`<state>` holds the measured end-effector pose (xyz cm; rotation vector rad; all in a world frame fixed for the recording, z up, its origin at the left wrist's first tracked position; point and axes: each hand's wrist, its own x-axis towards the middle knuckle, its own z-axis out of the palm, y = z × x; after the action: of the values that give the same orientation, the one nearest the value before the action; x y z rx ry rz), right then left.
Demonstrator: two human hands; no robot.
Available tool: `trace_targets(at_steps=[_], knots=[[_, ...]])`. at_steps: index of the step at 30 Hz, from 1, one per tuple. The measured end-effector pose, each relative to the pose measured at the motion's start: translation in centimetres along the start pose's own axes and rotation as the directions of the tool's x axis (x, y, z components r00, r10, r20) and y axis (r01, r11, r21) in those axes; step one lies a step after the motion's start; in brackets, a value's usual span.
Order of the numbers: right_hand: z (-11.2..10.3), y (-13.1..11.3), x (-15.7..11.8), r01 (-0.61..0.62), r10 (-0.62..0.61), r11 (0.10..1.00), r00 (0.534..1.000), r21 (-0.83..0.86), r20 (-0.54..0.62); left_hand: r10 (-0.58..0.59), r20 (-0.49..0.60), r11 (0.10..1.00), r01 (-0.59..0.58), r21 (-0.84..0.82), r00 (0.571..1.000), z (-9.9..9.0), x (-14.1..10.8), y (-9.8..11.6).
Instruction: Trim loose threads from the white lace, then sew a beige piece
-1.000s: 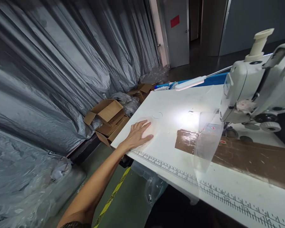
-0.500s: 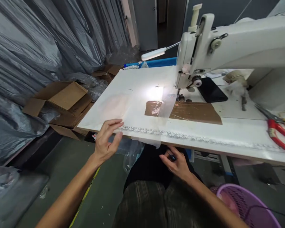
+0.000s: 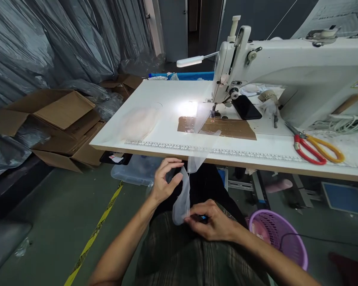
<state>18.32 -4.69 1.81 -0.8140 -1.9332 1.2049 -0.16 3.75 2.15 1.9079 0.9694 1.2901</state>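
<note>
A sheer white fabric strip (image 3: 183,198) hangs in front of my lap, below the table edge. My left hand (image 3: 167,180) has its curved fingers and thumb at the strip's upper part, where it appears gripped. Lower down, my right hand (image 3: 210,220) pinches the strip's bottom end between thumb and fingertips. A small dark and blue object is tucked in the right palm, mostly hidden by fingers. More sheer fabric (image 3: 198,157) drapes over the table's front edge and runs up toward the needle area of the white sewing machine (image 3: 226,75).
On the white table (image 3: 167,93) lie brown tape (image 3: 229,129), a printed ruler strip (image 3: 241,153), pale sheer fabric (image 3: 139,121), a black phone (image 3: 246,107) and scissors (image 3: 312,149). Cardboard boxes (image 3: 62,111) stand left; a purple basket (image 3: 300,246) stands on the floor, lower right.
My left hand has left the table edge, moving right and down to the fabric. The right hand has come down toward my lap, pinching the strip. The view has turned right.
</note>
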Motion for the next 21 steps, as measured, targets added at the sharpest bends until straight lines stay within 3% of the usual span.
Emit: trace_targets(at_steps=[2, 4, 6, 10, 14, 17, 21], knots=[[0.3, -0.5, -0.9, 0.009, -0.008, 1.000, 0.998, -0.003, 0.063, -0.098, 0.185, 0.985, 0.123, -0.125, 0.978, 0.9, -0.4, -0.3], [0.4, -0.8, -1.7, 0.005, -0.005, 1.000, 0.994, 0.001, 0.113, -0.164, 0.353, 0.941, 0.254, -0.225, 0.921, 1.8, -0.9, -0.6], [0.2, -0.9, -2.3, -0.002, 0.003, 1.000, 0.987, -0.001, 0.161, -0.219, 0.418, 0.880, 0.364, -0.306, 0.882, 2.4, -1.6, -0.9], [-0.9, -0.5, -2.6, -0.079, 0.092, 0.994, 0.978, -0.077, 0.186, -0.378, 0.421, 0.721, 0.547, -0.425, 0.825, 2.2, -2.9, -0.8], [-2.3, 0.7, -1.0, -0.250, 0.250, 0.963, 0.968, -0.104, -0.015, -0.550, 0.396, 0.677, 0.670, -0.305, 0.735, 0.9, -3.5, 0.3], [-2.6, 1.7, 0.5, -0.285, 0.275, 0.950, 0.957, -0.130, -0.089, -0.594, 0.356, 0.692, 0.684, -0.231, 0.721, 0.3, -3.7, 0.8], [-2.2, 2.7, 1.6, -0.275, 0.265, 0.944, 0.961, -0.184, -0.076, -0.592, 0.316, 0.705, 0.666, -0.243, 0.742, 0.1, -3.8, 0.8]])
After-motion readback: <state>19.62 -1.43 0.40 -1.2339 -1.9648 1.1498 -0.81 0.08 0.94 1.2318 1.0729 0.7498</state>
